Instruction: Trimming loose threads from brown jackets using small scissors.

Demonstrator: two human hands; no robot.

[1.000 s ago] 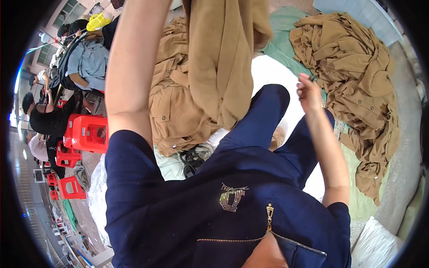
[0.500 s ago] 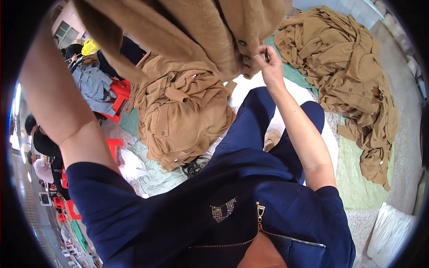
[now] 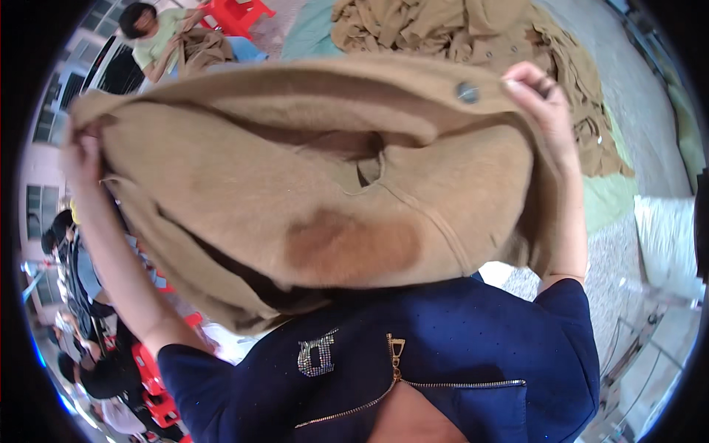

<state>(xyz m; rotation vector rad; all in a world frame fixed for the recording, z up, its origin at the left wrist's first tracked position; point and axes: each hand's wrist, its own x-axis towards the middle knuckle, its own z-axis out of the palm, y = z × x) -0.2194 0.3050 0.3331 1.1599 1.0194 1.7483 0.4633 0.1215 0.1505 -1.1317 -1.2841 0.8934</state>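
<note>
A tan woollen garment [image 3: 310, 184] with a grey button is stretched wide in front of me, filling the middle of the view. My left hand [image 3: 81, 159] grips its left edge, arm raised. My right hand [image 3: 535, 92] pinches its upper right edge near the button. The garment hides most of what lies below it. My dark blue zipped top [image 3: 443, 354] shows underneath.
A heap of tan garments [image 3: 458, 26] lies on a pale green sheet [image 3: 609, 199] at the top right. A seated person [image 3: 159, 33] holds tan cloth at the top left, beside a red stool [image 3: 240, 11]. More people and red stools [image 3: 151, 380] sit at the lower left.
Both hands have lifted the garment and spread it out flat before the camera. The view has tilted up, and the garment now covers my legs and the pile below.
</note>
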